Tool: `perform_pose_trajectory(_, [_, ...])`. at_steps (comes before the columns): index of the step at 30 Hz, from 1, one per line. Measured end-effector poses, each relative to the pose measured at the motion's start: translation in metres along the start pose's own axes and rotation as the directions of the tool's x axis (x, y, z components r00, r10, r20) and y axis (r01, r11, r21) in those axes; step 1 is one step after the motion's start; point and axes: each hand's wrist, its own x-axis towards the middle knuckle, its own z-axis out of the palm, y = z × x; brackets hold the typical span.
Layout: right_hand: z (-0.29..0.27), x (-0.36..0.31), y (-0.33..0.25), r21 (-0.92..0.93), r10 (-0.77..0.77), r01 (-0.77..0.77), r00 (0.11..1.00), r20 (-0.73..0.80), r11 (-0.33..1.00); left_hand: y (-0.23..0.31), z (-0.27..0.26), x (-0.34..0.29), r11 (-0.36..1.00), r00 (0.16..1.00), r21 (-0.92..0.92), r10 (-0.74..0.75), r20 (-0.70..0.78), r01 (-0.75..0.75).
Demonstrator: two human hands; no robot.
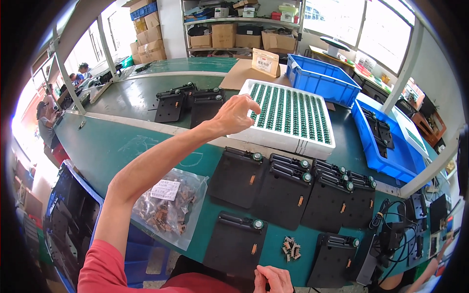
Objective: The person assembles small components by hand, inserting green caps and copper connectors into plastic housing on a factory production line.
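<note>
My left hand reaches over the near left corner of a white foam tray. Its fingers are bent with a gap between fingertips and thumb, close to the rows of small round green parts. At the lower edge my right hand is closed in a pinch, and what it holds, if anything, is hidden. It is beside a flat black panel with a black bar and a round silver-green part along its top. A small pile of brown-and-silver connectors lies to the right of that panel.
More black panels lie across the green table. A clear bag of small brown parts lies under my left forearm. Blue crates stand behind and right of the tray. Black cables are tangled at right; a white post rises there.
</note>
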Motion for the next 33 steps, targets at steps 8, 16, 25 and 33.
perform_pose_trajectory(8, [0.002,0.001,0.003,0.018,-0.011,0.011,1.000,0.022,1.000,0.008,-0.004,-0.034,0.995,0.987,-0.043,0.099,0.125,-0.094])
perform_pose_trajectory(16, [0.005,0.001,0.003,-0.021,-0.018,0.018,1.000,0.002,1.000,0.010,-0.070,-0.103,0.998,0.977,-0.019,0.066,0.203,-0.063])
perform_pose_trajectory(25, [0.005,0.001,0.001,-0.081,-0.017,0.017,1.000,0.002,0.997,-0.021,-0.132,-0.199,0.981,0.951,0.125,-0.174,0.256,0.146])
perform_pose_trajectory(33, [0.002,0.000,-0.002,-0.100,-0.047,0.046,0.999,-0.005,0.994,-0.048,-0.126,-0.232,0.920,0.875,0.131,-0.392,0.285,0.370])
